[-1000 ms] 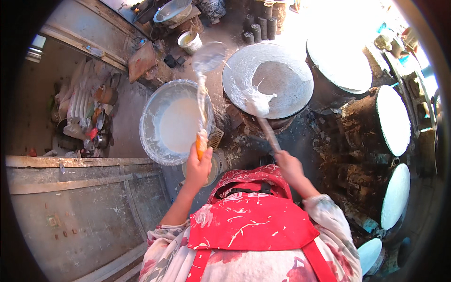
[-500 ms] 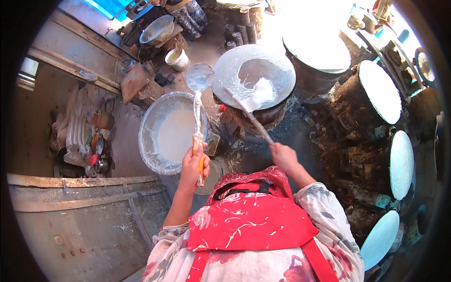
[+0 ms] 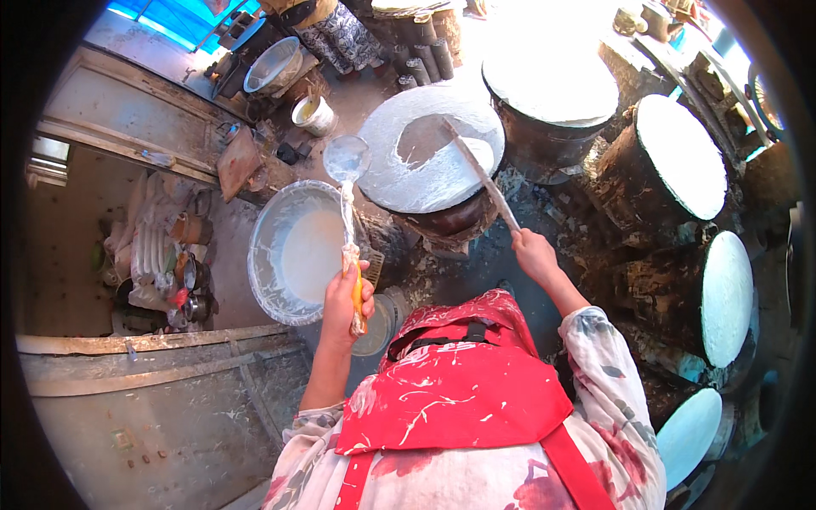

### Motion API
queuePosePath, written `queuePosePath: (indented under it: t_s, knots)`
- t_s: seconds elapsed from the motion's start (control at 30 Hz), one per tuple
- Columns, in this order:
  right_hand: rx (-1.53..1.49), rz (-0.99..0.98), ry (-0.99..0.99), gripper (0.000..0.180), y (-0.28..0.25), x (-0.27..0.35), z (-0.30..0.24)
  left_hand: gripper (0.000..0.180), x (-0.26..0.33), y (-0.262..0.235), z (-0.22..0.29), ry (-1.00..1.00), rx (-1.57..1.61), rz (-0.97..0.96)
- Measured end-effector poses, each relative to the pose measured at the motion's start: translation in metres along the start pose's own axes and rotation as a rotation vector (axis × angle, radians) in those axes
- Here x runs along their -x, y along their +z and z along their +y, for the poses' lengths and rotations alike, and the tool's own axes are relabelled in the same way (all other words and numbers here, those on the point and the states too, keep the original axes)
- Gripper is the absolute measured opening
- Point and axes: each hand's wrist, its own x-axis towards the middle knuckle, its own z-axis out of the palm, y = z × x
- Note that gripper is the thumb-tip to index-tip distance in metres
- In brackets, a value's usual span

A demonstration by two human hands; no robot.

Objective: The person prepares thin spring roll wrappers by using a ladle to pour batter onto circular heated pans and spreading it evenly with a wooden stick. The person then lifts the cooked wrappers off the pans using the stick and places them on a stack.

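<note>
My left hand [image 3: 347,299] is closed around the yellow, batter-smeared handle of a ladle [image 3: 347,159]. Its bowl hangs between the basin and the griddle. In my right hand [image 3: 537,255] is the long handle of a flat wooden spreader [image 3: 486,180], which reaches over the round griddle [image 3: 408,194]. White batter coats the griddle in a broad ring, with a bare grey patch [image 3: 421,140] near the middle. A thicker white pool lies beside the spreader, which partly covers it. On the left, a large basin [image 3: 263,255] holds pale batter [image 3: 316,248].
Several more drum-like stoves with white round tops, such as one [image 3: 680,157], curve around my right. A white bucket [image 3: 314,116] and another basin [image 3: 274,65] stand at the far left. Dark cylinders [image 3: 425,64] are behind the griddle, near another person's legs [image 3: 340,38].
My right hand has moved right and farther out, and the spreader's far end has swung toward the griddle's far side. Batter covers more of the near right part. The ladle stays in my left hand.
</note>
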Motion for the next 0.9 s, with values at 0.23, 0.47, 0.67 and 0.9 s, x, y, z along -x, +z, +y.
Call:
queuePosePath:
  t_s: [0.23, 0.47, 0.67, 0.9]
  knots:
    - [0.086, -0.078, -0.112, 0.039, -0.03, -0.028, 0.03, 0.035, -0.005, 0.022, -0.006, -0.049, 0.057, 0.055]
    - [0.261, -0.307, -0.32, 0.035, -0.042, -0.03, 0.038, 0.036, -0.006, 0.042, -0.013, -0.085, 0.081, 0.078]
    - [0.195, -0.063, -0.165, 0.037, -0.076, -0.119, 0.067, 0.035, -0.002, 0.057, -0.016, -0.115, 0.137, 0.062]
    - [0.467, -0.118, -0.379, 0.024, -0.104, -0.23, -0.012, 0.038, -0.007, 0.073, -0.007, -0.144, 0.12, 0.109]
